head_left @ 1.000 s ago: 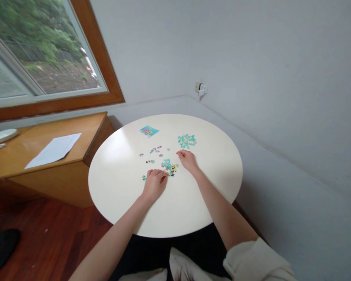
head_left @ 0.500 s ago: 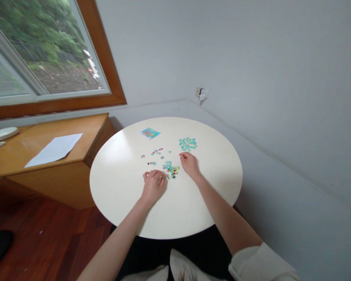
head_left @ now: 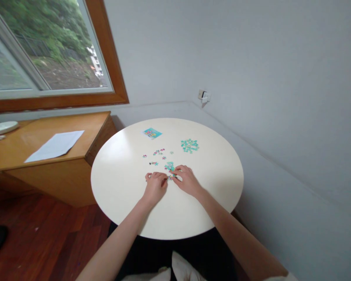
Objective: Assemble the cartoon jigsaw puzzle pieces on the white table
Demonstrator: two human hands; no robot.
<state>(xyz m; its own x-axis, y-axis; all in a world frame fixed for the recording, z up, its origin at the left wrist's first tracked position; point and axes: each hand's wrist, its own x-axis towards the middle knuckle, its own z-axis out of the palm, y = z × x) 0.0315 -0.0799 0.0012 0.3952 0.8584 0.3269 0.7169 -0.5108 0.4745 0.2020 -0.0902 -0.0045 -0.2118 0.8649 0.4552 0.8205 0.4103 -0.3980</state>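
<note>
The round white table (head_left: 181,218) shows its whole curved rim apart from where the forearms cross its near edge. Its right edge lies near the wall (head_left: 280,97), and its left side stands beside the desk (head_left: 90,121), which bears a paper (head_left: 57,145). Wide white surface runs left, right and nearside of the hands; the far side holds the card (head_left: 152,133) at left and the teal pile (head_left: 189,145) at right, both well inside the rim.

The joined patch (head_left: 170,166) lies mid-table between the hands. The left hand (head_left: 155,187) is at its lower left, fingers curled and narrow; I cannot tell whether they pinch a piece. The right hand (head_left: 188,181) bends over its right side, with a narrow gap between thumb and forefinger; a grip cannot be made out.

The right fingers hide part of the patch, so its outline is unclear. Loose pieces (head_left: 158,152) lie just beyond, too small to read. A dark bit (head_left: 146,180) peeks out beside the left fingers, mostly covered. The right sleeve and the desk's left end are cut off.
</note>
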